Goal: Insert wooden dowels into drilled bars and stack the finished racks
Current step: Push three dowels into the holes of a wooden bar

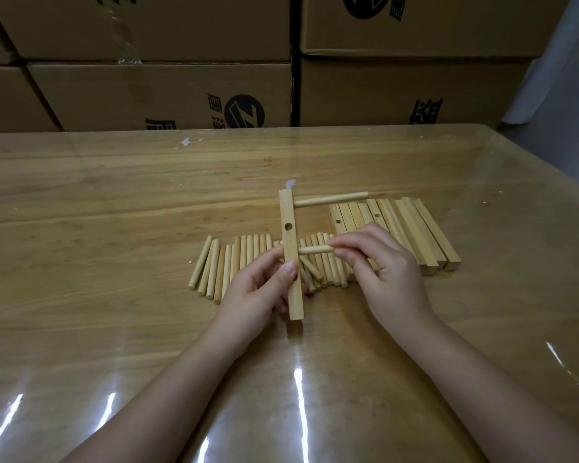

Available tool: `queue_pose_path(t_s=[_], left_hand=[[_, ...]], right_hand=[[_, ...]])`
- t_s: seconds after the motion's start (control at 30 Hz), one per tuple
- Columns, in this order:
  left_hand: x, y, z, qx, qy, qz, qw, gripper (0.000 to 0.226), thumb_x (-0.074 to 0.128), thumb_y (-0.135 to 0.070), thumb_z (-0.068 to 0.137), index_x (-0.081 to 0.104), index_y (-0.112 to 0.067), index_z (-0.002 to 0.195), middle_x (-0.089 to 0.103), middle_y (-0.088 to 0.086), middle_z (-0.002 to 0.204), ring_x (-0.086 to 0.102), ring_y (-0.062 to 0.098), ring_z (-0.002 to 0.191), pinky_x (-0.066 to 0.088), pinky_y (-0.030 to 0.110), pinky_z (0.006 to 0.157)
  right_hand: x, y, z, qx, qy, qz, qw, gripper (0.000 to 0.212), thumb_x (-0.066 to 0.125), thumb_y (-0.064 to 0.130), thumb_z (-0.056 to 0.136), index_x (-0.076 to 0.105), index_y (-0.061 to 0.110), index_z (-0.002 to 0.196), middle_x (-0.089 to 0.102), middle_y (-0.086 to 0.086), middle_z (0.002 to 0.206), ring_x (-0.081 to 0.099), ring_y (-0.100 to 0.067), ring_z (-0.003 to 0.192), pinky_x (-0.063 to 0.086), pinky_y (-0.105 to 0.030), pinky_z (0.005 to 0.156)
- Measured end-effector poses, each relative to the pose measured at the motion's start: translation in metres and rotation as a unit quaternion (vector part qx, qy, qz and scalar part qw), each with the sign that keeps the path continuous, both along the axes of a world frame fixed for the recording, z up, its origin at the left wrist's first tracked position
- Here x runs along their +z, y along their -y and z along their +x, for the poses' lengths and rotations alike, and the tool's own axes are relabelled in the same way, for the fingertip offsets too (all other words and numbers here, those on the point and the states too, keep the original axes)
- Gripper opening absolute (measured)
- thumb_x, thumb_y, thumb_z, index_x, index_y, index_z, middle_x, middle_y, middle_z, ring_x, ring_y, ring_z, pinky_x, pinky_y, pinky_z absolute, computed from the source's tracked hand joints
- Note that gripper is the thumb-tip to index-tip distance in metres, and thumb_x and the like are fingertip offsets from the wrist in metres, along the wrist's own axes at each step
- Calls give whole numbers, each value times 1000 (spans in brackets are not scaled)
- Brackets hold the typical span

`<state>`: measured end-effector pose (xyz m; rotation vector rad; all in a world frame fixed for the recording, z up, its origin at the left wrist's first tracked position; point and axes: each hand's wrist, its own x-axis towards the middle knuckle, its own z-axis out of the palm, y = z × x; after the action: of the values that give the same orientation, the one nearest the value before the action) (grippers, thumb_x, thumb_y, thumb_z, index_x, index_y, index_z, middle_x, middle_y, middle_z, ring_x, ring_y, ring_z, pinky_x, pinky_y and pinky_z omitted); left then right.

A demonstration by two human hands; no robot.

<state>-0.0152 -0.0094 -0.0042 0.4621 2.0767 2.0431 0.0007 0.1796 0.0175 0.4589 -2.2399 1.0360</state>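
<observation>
The left hand (258, 289) grips the bar (290, 235), with its thumb on the front. The right hand (388, 272) pinches a dowel (315, 250). The dowel's other end sits in the bar's hole just above the left thumb. Loose dowels (228, 262) lie under the fingers.

Stacked brown cardboard boxes (161, 91) with black logos stand behind the glossy, plastic-covered wooden table (114, 202); small white scraps (188, 142) lie on it.
</observation>
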Motion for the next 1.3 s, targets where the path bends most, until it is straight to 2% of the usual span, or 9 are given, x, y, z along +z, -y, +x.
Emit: queue_pose_path(t_s=[0.27, 0.4, 0.5, 0.57, 0.63, 0.83, 1.0, 1.13, 1.3], left_hand=[[1, 1, 0, -15, -16, -2, 1000, 41, 53, -41, 86, 60, -23, 123, 71, 0, 85, 65, 7, 70, 50, 19, 58], [1, 0, 2, -9, -10, -6, 1000, 37, 53, -44, 85, 62, -28, 117, 70, -2, 82, 61, 5, 65, 49, 19, 57], [2, -2, 2, -5, -2, 0, 1000, 31, 49, -39, 87, 62, -24, 110, 69, -5, 77, 60, 3, 62, 48, 17, 56], [4, -3, 2, 0, 5, 14, 1000, 31, 48, -37, 87, 63, -19, 108, 69, -3, 77, 60, 6, 63, 48, 19, 55], [4, -3, 2, 9, 5, 25, 1000, 29, 47, -34, 89, 63, -16, 104, 69, -2, 76, 60, 8, 64, 48, 20, 54], [3, -4, 3, 32, 4, 36, 999, 23, 44, -26, 96, 64, -17, 104, 69, -1, 73, 61, 11, 67, 47, 23, 55], [4, -4, 2, 38, 3, 46, 998, 23, 48, -32, 94, 66, -20, 100, 70, -1, 75, 64, 11, 70, 49, 23, 57], [4, -4, 2, 49, 8, 58, 997, 20, 48, -26, 96, 68, -25, 97, 71, -2, 76, 65, 10, 71, 50, 24, 60], [5, -3, 4, 46, 5, 60, 997, 22, 50, -34, 90, 69, -35, 100, 71, -4, 79, 66, 11, 73, 51, 24, 59]], right_hand=[[0, -1, 0, -10, 18, 5, 1000, 15, 59, 10, 89, 70, 9, 98, 62, 2, 82, 57, -10, 73, 47, -23, 63], [-2, -2, 0, -14, 24, 5, 1000, 15, 59, 12, 89, 70, 10, 99, 60, 4, 80, 54, -7, 70, 44, -20, 60], [-2, 1, 0, 13, 70, -60, 996, 26, 53, 29, 89, 61, 23, 113, 58, 10, 89, 56, -5, 80, 46, -15, 68], [-3, 0, 0, 35, 99, -133, 985, 31, 50, 38, 89, 50, 35, 119, 58, 12, 92, 58, -8, 81, 50, -22, 71], [-3, -2, 0, 27, 91, -177, 980, 24, 51, 37, 93, 48, 40, 117, 58, 12, 93, 58, -15, 77, 53, -31, 69], [-7, -3, -5, -22, 8, -104, 994, 24, 41, 29, 94, 58, 17, 106, 49, 17, 93, 53, -4, 77, 45, -19, 68], [-7, -3, -3, -19, 21, -133, 991, 20, 42, 36, 93, 52, 30, 109, 53, 8, 94, 55, -15, 77, 50, -32, 67], [-5, -4, -5, -26, 3, -104, 994, 23, 39, 27, 94, 58, 15, 99, 50, 10, 89, 51, -9, 69, 45, -27, 61], [-6, -6, -6, -38, 25, -105, 993, 16, 44, 21, 95, 58, 15, 91, 51, 8, 79, 50, -11, 65, 42, -23, 57]])
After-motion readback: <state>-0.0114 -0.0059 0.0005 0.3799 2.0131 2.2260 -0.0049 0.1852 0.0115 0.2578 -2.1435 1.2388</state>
